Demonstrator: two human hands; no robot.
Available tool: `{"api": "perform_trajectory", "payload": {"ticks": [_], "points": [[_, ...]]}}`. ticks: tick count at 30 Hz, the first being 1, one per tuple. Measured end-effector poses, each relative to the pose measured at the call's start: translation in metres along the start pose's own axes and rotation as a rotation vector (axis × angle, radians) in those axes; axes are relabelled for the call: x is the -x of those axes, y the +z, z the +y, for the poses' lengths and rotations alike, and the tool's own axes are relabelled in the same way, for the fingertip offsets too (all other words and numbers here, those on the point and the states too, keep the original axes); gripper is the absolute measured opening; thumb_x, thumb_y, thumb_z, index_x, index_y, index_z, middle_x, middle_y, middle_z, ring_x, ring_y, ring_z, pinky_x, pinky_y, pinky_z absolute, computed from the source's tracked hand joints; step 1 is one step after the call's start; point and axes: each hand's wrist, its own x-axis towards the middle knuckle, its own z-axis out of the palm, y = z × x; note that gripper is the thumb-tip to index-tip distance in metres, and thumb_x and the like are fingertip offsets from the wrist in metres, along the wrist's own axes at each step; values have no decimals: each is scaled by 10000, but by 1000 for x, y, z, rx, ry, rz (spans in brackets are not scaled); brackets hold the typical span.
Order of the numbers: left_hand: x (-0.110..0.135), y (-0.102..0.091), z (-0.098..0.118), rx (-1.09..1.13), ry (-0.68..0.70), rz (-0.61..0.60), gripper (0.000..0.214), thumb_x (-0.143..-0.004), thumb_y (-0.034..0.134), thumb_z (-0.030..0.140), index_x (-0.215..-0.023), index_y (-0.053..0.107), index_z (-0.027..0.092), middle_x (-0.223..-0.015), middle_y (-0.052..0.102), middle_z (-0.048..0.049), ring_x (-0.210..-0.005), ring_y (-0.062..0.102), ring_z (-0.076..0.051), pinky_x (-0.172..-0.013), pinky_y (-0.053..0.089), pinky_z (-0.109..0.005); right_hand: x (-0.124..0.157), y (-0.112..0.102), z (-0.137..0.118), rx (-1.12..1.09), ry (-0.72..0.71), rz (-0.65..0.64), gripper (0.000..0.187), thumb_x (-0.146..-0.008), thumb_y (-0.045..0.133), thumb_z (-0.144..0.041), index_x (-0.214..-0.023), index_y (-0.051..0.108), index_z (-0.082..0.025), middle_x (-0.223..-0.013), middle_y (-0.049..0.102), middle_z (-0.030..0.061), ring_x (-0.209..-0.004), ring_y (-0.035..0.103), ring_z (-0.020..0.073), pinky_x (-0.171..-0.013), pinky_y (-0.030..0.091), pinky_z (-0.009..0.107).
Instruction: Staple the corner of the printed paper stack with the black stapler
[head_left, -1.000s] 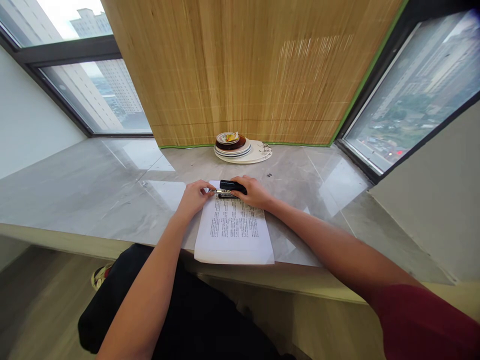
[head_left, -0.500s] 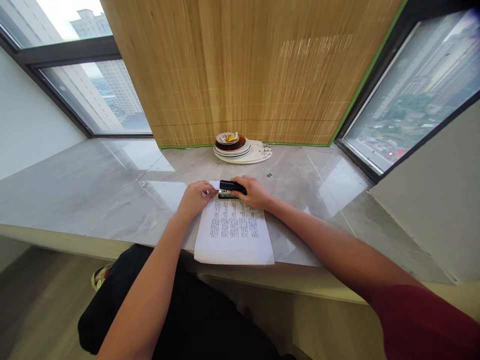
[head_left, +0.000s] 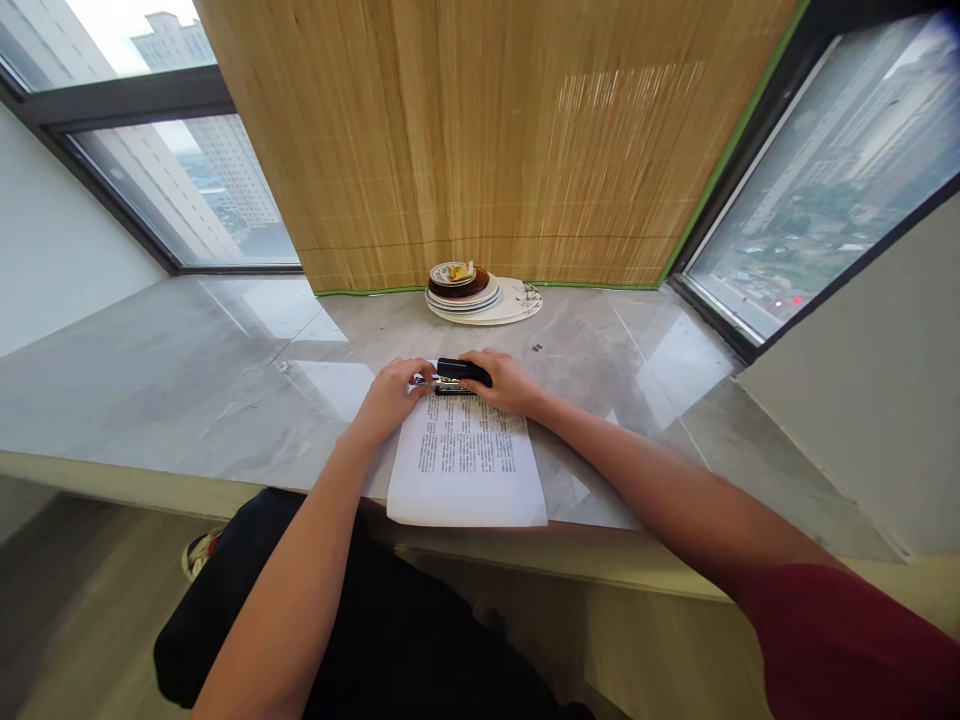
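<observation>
Above the far end of the printed paper [head_left: 469, 490], a black stapler [head_left: 454, 368] is held from its right side. My right hand [head_left: 507, 384] is closed around it, thumb in front and fingers over the top. Its upper arm is raised from the base, and shiny metal shows in between. At the stapler's left end my left hand [head_left: 394, 392] pinches a small shiny metal piece [head_left: 421, 381]. Whether that piece is joined to the stapler I cannot tell. The paper lies on the grey stone ledge under the stapler, its near edge reaching the ledge's front edge.
A stack of plates [head_left: 463, 290] rests on an oval white board [head_left: 517, 300] against the bamboo blind [head_left: 487, 150]. Tiny dark bits [head_left: 537, 348] lie on the grey ledge [head_left: 187, 390] behind my right hand. Windows flank the blind on both sides.
The fingers of my left hand have shifted slightly, and more of the shiny metal piece shows between them. My right hand keeps its hold on the stapler. The paper stays in place.
</observation>
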Motion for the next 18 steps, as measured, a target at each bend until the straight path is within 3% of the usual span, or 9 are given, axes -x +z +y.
{"api": "perform_trajectory", "payload": {"ticks": [7,14,18], "points": [[-4,6,-6,1,-56,33,207,-859,653,119,-1018,761,195,-1023,746,-67,-890,652,-224,-941,512,-383,0,-4,-4,-13,12,-6,304,-959,695,-302,-1247,675,-205,-1081,753,94,-1006,679,267,-922,503,381],[-4,6,-6,12,-82,36,203,-861,663,155,-977,806,239,-1014,791,-39,-856,672,-222,-935,523,-379,0,-4,-5,-4,18,-13,301,-956,694,-292,-1247,673,-217,-1086,756,90,-999,678,265,-916,502,377],[-4,7,-9,39,-49,38,188,-863,687,183,-969,833,239,-1049,798,-53,-932,696,-239,-945,525,-372,0,-4,-5,-5,15,-7,305,-957,694,-292,-1249,672,-207,-1101,753,96,-1002,678,262,-926,502,377]]}}
